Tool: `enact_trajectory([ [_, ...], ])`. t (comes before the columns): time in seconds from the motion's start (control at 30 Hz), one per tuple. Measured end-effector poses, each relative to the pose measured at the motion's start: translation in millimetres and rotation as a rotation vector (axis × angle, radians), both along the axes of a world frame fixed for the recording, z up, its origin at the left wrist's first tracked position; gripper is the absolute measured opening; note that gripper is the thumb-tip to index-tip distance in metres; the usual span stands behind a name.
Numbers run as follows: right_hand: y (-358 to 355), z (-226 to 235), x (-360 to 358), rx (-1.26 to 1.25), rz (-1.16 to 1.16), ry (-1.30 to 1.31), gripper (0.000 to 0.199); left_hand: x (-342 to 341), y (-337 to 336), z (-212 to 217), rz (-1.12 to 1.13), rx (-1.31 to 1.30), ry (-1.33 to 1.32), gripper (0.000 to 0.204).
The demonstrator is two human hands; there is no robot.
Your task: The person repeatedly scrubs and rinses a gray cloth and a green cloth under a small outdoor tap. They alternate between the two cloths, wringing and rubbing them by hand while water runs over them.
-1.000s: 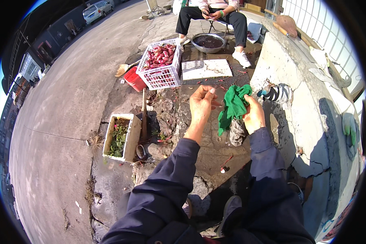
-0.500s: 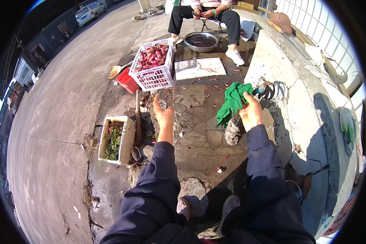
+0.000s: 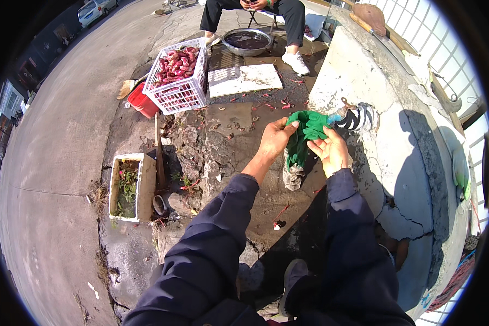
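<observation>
A bunched green cloth (image 3: 309, 126) hangs between my hands, in front of the low concrete wall. My left hand (image 3: 273, 145) pinches its left edge between thumb and fingers. On the other side my right hand (image 3: 332, 152) has its thumb and fingertips on the cloth, palm partly turned up. Right behind the cloth are a bluish piece (image 3: 335, 117) and a black-and-white striped cloth (image 3: 357, 119) at the wall. A grey, wet-looking rag (image 3: 293, 177) shows beneath the green cloth; whether the two touch I cannot tell.
Ahead stand a white plastic crate (image 3: 189, 96) of red-purple roots, a red bucket (image 3: 143, 103), a white board (image 3: 244, 80) and a metal basin (image 3: 246, 52) of dark water. Behind it sits a person (image 3: 294, 22). A white planter box (image 3: 145, 187) is at left, the concrete wall (image 3: 358, 70) at right.
My left hand has come rightward from empty air and taken hold of the green cloth. My right hand stays at the cloth. The view has shifted, so the surroundings sit further left.
</observation>
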State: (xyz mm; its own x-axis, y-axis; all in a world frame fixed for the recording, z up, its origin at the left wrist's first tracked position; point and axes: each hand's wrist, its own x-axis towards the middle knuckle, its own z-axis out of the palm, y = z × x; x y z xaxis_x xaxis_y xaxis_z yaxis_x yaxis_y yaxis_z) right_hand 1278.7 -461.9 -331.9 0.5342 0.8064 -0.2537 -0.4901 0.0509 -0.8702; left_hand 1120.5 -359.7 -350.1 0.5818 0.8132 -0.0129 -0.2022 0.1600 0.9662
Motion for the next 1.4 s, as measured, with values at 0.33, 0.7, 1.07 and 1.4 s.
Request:
enact_trajectory([
  [0.33, -16.1, -25.0, 43.8, -0.204, -0.294, -0.155, 0.047, 15.9, 19.4, -22.9, -0.011, -0.317, -0.127, 0.018],
  [0.7, -10.4, -32.0, 45.3, -0.047, -0.357, -0.318, 0.031, 8.1, 50.8, -38.9, -0.022, -0.435, -0.220, 0.022],
  [1.07, -21.3, -34.3, 65.8, -0.188, -0.273, -0.199, 0.047, 8.0, 47.9, -41.7, 0.067, -0.537, -0.250, 0.026],
  [1.4, -15.2, -24.8, 46.0, -0.109, -0.303, -0.238, 0.040, 0.0, 53.7, -41.1, 0.095, -0.502, -0.254, 0.028],
])
